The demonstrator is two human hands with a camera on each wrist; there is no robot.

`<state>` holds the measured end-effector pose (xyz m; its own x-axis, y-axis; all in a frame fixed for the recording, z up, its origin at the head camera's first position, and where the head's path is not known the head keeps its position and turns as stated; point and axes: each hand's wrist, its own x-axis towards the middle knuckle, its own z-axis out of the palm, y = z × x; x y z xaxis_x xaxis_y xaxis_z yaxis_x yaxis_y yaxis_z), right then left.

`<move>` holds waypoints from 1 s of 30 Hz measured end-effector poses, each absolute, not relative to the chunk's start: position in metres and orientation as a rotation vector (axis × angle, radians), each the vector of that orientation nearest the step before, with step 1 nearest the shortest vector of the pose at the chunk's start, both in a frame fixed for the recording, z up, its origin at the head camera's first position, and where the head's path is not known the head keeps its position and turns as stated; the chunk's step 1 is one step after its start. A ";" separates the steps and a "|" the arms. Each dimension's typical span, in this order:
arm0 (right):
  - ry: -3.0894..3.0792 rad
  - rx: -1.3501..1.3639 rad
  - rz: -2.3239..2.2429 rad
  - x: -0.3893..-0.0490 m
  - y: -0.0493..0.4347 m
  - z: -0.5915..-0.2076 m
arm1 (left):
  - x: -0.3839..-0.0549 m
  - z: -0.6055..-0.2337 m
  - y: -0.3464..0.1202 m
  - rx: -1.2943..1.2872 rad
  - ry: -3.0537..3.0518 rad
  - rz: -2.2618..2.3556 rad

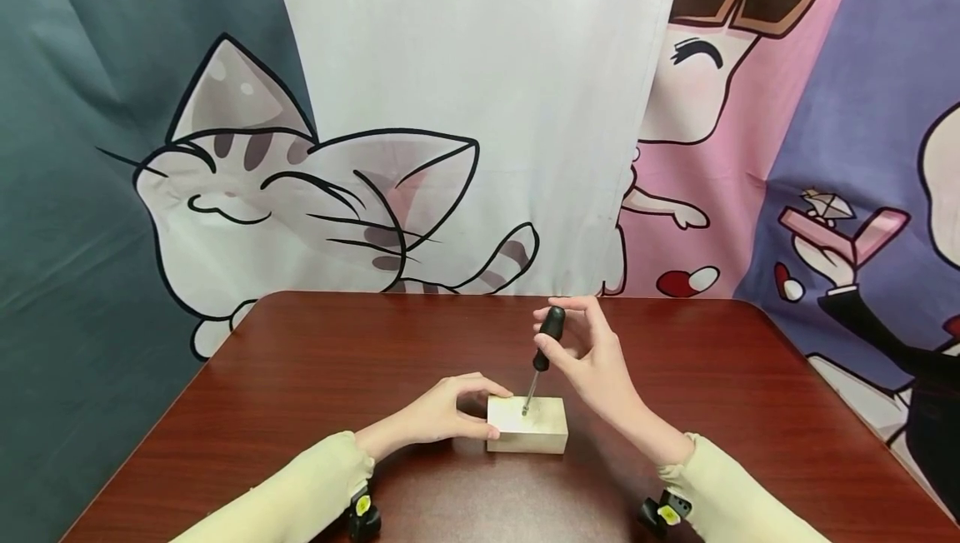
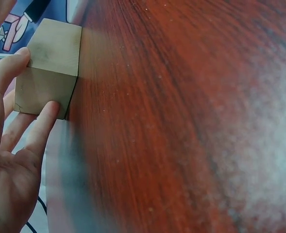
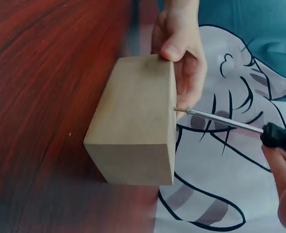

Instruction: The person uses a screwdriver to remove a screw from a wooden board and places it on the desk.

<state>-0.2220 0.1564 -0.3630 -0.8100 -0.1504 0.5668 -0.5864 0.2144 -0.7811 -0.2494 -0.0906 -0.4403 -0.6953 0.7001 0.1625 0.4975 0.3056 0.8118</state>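
Observation:
A pale wooden block [image 1: 528, 425] lies on the table in front of the person. The left hand [image 1: 442, 412] grips its left end, thumb on the near side and fingers at the far side. In the right hand [image 1: 596, 360] is a screwdriver [image 1: 551, 331] with a black handle, pinched between thumb and fingers. Its metal shaft [image 3: 225, 120] leans slightly and points down at the block's top. At the tip, a small brass-coloured screw [image 3: 179, 109] stands partly out of the wood. The left wrist view shows the left fingers on the block's end [image 2: 43, 90].
The reddish-brown wooden table [image 1: 360, 343] has rounded far corners. Behind it hangs a cartoon-printed cloth [image 1: 480, 68], close to the far edge. Small black devices [image 1: 364, 516] are strapped under both wrists.

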 end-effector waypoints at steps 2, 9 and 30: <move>-2.164 0.581 1.567 -0.220 0.155 -0.362 | -0.249 -0.441 -0.090 1.106 2.350 1.341; -2.183 0.503 1.572 -0.217 0.152 -0.354 | -0.250 -0.441 -0.090 1.095 2.334 1.352; -2.116 0.813 1.756 -0.216 0.159 -0.352 | -0.250 -0.441 -0.091 1.080 2.322 1.352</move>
